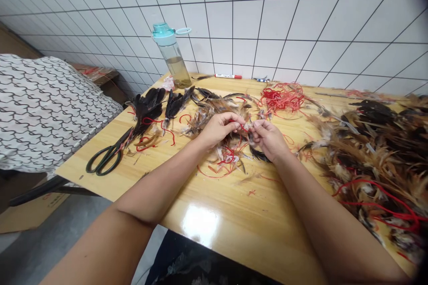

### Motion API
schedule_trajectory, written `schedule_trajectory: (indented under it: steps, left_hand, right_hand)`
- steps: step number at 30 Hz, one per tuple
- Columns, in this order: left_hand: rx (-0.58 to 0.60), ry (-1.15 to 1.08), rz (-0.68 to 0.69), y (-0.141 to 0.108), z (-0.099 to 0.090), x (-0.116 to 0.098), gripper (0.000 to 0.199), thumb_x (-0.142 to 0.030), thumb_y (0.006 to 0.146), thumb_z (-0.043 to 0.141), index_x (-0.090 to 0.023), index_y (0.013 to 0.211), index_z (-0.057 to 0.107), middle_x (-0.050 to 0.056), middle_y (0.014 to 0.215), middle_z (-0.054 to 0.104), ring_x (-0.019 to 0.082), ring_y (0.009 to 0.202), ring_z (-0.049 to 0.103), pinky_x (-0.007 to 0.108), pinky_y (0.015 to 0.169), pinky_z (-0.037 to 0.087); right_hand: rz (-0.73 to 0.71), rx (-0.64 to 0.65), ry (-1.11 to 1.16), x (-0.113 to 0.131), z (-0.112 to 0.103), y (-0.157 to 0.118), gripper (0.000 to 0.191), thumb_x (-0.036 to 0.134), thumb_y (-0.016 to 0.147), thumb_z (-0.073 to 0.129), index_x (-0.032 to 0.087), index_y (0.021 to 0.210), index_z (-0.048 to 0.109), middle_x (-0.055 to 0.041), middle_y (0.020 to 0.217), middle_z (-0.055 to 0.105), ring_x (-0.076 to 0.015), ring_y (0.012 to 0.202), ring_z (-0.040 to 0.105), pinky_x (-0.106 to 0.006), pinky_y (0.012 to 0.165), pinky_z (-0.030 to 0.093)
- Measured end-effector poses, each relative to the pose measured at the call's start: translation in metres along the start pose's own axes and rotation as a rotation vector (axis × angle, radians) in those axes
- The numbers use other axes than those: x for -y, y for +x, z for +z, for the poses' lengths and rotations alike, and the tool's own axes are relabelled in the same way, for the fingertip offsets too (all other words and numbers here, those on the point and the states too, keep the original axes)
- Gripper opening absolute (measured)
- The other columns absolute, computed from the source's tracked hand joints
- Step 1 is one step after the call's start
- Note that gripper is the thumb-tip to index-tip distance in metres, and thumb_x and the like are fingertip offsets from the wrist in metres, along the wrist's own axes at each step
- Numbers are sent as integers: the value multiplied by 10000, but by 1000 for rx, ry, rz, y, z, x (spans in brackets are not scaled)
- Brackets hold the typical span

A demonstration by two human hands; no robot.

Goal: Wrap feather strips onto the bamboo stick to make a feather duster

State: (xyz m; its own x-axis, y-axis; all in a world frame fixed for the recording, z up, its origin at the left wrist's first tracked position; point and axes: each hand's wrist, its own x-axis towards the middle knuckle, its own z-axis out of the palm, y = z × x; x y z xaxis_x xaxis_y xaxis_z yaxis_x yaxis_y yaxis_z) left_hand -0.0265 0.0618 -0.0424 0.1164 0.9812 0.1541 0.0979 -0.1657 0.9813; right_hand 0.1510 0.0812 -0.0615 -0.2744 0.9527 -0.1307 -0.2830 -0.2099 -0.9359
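Observation:
My left hand [220,130] and my right hand [268,139] meet over the middle of the wooden table, fingertips almost touching. Between my left thumb and forefinger is a thin red string [244,128]. My right fingers pinch the pale quill end of a feather, and a dark feather [259,155] curves out below that hand; whether it is the same one I cannot tell. Behind my left hand lies a loose pile of brown feathers [214,109]. Red string scraps [230,156] and fluff lie on the table under my hands.
Black-handled scissors [105,160] lie at left, their blades under black feather bundles [149,104]. A water bottle [175,60] stands by the tiled wall near a red marker [228,76]. Tangled red string [282,98] lies behind my right hand. A large feather heap [381,151] covers the right side.

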Motion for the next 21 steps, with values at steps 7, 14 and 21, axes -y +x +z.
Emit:
schedule_trajectory:
  steps: [7,14,21]
  left_hand:
    - [173,182,51,-2,-3,-1,142,-237,778,643,-132,858,694,49,837,703,117,727,610,242,702,463]
    - [141,612,288,-6,0,-5,121,-126,766,587,-170,827,682,5,774,681,134,754,564,267,766,437]
    - [62,799,555,-10,10,0,141,-96,829,514,-166,902,611,43,885,673,160,851,566,276,810,441]
  right_hand:
    - [-509,-79,-655,3,-1,2,59,241,813,568,211,794,615,-19,770,596,-152,698,519,-289,681,431]
    - [-667,71,-1173,-1,-1,-6,226,159,862,468,201,921,681,-68,833,600,-196,782,553,-294,706,410]
    - [-641,42,-1168,-3,-2,-4,192,185,857,499,186,848,690,-67,789,582,-202,771,545,-303,712,412]
